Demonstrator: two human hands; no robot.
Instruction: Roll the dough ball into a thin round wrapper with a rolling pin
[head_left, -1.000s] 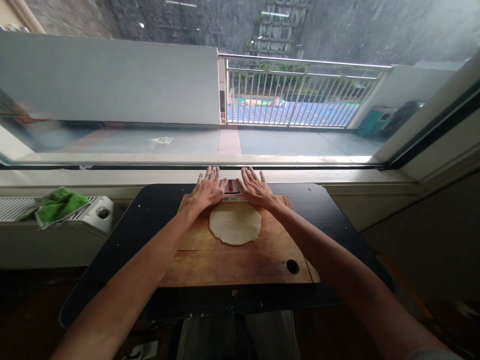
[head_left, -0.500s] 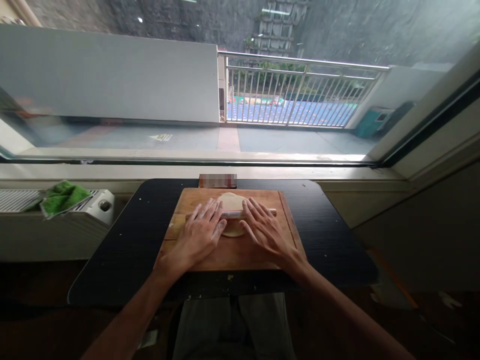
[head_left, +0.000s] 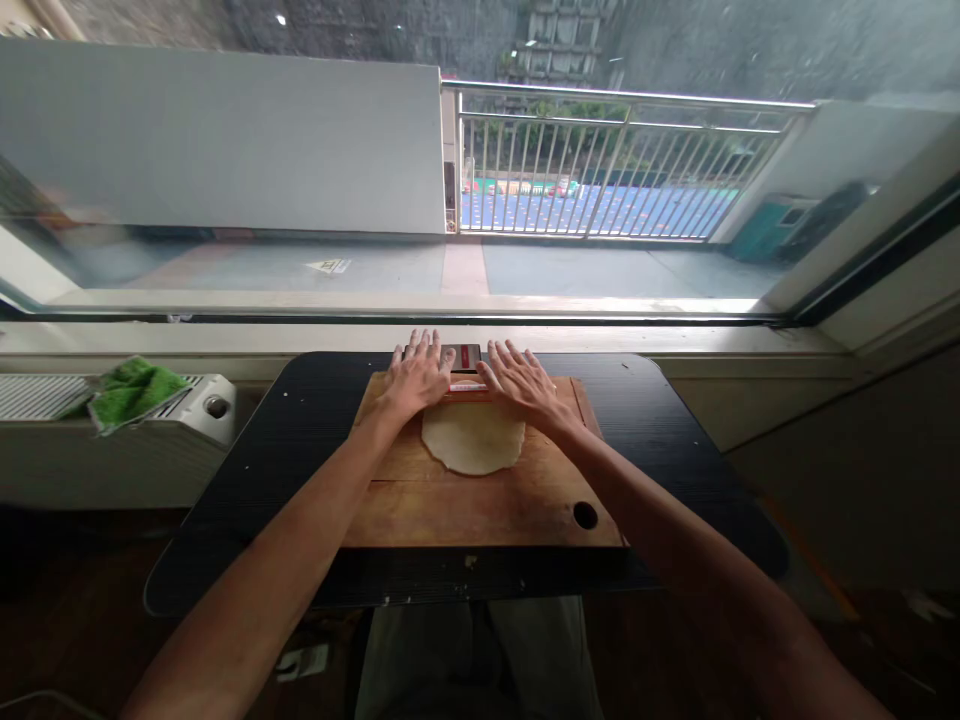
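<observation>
A flat, roughly round sheet of dough (head_left: pixel 475 442) lies on the wooden cutting board (head_left: pixel 472 520). Across its far edge rests a rolling pin (head_left: pixel 470 388), its middle showing between my hands. My left hand (head_left: pixel 418 378) presses flat on the left part of the pin, fingers stretched forward and floury. On the right part lies my right hand (head_left: pixel 523 380), also open, its fingers extended and dusted white. Both palms hide the ends of the pin.
The board sits on a black table (head_left: pixel 292 480) with small white crumbs. Just beyond the board lies a small dark box-like object (head_left: pixel 469 356). At left, a green cloth (head_left: pixel 135 390) lies on a white radiator (head_left: pixel 112 455). A window sill (head_left: pixel 600 338) borders the table's far edge.
Both hands have pushed the rolling pin away from me, from the dough's middle to its far edge. More of the dough and the board's round hole now show.
</observation>
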